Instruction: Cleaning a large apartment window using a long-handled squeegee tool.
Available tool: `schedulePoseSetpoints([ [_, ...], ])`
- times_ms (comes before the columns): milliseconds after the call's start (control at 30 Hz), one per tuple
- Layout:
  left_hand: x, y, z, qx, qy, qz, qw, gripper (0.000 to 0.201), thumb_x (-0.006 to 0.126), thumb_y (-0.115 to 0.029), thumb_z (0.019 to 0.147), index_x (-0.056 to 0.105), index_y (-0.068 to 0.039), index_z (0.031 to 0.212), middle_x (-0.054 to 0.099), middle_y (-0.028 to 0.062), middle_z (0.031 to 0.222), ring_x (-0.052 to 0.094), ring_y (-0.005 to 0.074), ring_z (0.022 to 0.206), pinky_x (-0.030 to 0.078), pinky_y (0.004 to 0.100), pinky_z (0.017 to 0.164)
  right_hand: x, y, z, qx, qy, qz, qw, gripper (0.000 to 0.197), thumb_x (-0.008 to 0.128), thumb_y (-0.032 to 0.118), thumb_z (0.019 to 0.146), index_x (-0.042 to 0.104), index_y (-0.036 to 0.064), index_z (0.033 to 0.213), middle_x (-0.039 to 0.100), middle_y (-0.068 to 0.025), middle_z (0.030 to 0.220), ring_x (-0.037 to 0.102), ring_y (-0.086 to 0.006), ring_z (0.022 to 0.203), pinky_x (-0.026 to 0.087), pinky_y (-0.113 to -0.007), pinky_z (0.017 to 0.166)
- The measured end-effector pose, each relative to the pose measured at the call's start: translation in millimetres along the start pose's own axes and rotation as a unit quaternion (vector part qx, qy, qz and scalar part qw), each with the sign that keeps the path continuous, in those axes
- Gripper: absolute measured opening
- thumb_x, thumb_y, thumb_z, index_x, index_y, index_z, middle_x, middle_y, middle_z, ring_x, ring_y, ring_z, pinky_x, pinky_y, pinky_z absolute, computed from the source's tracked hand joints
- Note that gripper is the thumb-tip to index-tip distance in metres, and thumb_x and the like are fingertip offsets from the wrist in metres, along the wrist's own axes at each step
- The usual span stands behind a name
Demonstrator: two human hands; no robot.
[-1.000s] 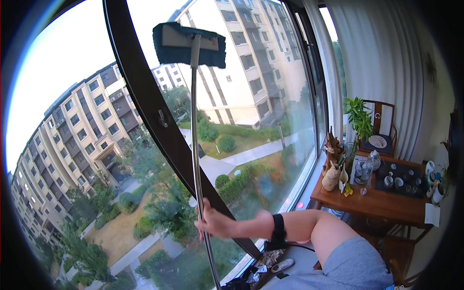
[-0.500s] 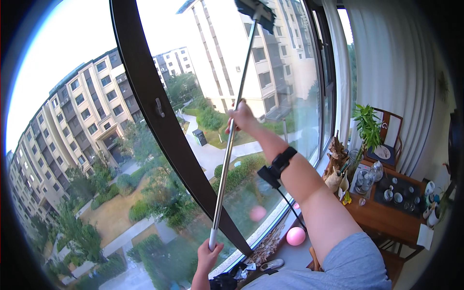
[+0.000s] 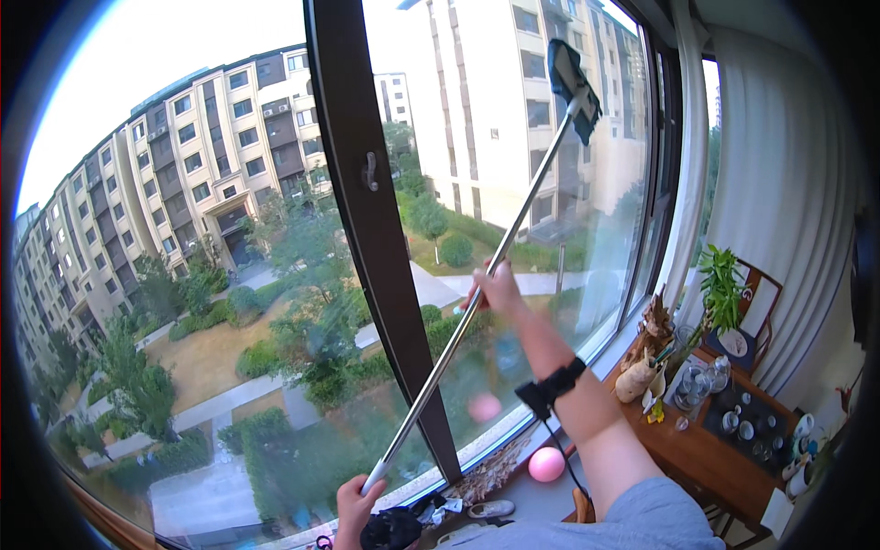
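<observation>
A flat mop (image 3: pixel 567 77) with a dark green pad and a long silver pole lies slantwise across my view. Its pad rests on or close to the upper right of the window pane (image 3: pixel 477 215); I cannot tell whether it touches. My right hand (image 3: pixel 498 287), arm stretched forward, is wrapped round the middle of the pole. Down at the pole's pale lower end, my left hand (image 3: pixel 356 502) grips it, thumb along the top. On my right forearm sits a black strap (image 3: pixel 550 389) with a small box and a cable.
A dark window frame post (image 3: pixel 374 220) runs behind the pole. To the right stands a wooden table (image 3: pixel 660 449) with glassware, a driftwood piece and a green plant (image 3: pixel 721 286). A pink ball (image 3: pixel 546 465) and a shoe (image 3: pixel 492 509) lie below, and white curtains (image 3: pixel 779 183) hang at right.
The mop's pad has come lower and to the right across the pane, and the pole leans further right. Both hands keep their hold; my view has shifted too.
</observation>
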State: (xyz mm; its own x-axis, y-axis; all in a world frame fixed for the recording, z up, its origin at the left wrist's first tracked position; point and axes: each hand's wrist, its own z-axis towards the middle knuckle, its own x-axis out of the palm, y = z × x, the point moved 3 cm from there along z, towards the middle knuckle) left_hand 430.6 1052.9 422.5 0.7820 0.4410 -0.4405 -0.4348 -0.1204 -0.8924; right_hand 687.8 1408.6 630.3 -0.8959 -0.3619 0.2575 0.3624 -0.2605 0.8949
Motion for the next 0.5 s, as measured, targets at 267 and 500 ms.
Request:
schedulePoseSetpoints([
  [267,-85,121,-83,-0.011,-0.130,0.076,0.988,0.030,0.069,-0.034,0.083,0.068,-0.004,0.082,0.058,-0.0006,0.062,0.053,0.0106,0.057,0.041,0.0281,0.049,102,-24,-101,0.081,0.159,0.038,0.983,0.036,0.049,0.016,0.094,0.015,0.0113,0.106,0.059,-0.0126,0.080,0.070,-0.0323,0.069,0.057,-0.032,0.050],
  [500,-132,227,-166,-0.135,-0.161,0.184,0.960,0.035,0.067,-0.040,0.083,0.071,-0.005,0.091,0.069,0.0106,0.082,0.062,0.0185,0.081,0.046,0.0366,0.069,190,-19,-172,0.098,0.349,0.026,0.932,0.039,0.052,0.016,0.092,0.019,0.0078,0.111,0.057,-0.0137,0.096,0.068,-0.0351,0.092,0.059,-0.032,0.068],
])
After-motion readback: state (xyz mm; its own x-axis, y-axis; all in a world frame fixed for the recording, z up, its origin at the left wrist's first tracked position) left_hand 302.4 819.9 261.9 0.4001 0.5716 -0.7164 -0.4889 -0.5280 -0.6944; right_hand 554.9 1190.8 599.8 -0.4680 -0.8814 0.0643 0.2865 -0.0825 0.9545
